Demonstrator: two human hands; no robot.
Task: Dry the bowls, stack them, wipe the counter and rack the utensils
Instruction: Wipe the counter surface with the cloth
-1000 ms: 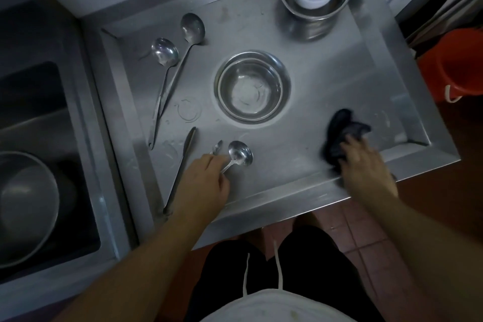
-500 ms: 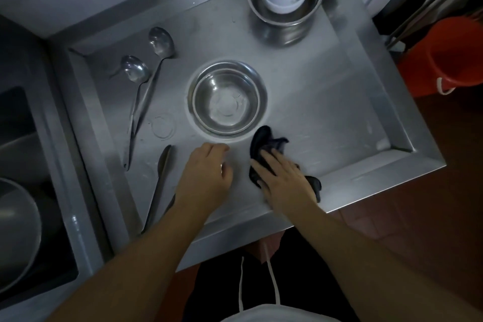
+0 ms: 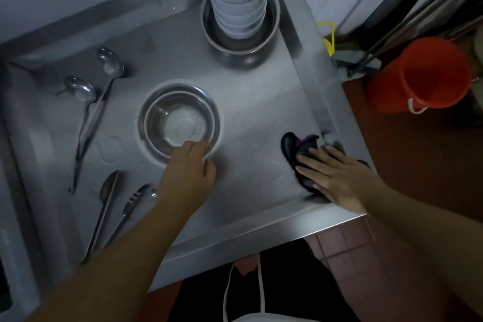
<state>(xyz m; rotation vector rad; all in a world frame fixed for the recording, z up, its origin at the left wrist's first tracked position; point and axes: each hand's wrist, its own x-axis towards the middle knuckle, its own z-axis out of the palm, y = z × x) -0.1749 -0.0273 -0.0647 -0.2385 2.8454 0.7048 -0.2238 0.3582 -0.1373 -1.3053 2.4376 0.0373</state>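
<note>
Steel bowl point(image 3: 179, 121) mid-frame looks light, slick: left hand point(image 3: 187, 175) curled at its near rim, grip unclear; right hand point(image 3: 337, 178) flat-fingered on soft cloth point(image 3: 295, 149).

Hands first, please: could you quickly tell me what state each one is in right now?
Left hand: fingers curled at the near rim of the steel bowl; grip cannot be told.
Right hand: open, fingers flat, pressing the dark cloth.

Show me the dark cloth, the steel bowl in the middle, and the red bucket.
cloth point(image 3: 294, 146), head view, bare upper fold.
steel bowl point(image 3: 177, 123), head view, inside bottom.
red bucket point(image 3: 428, 78), head view, inner wall.
</note>
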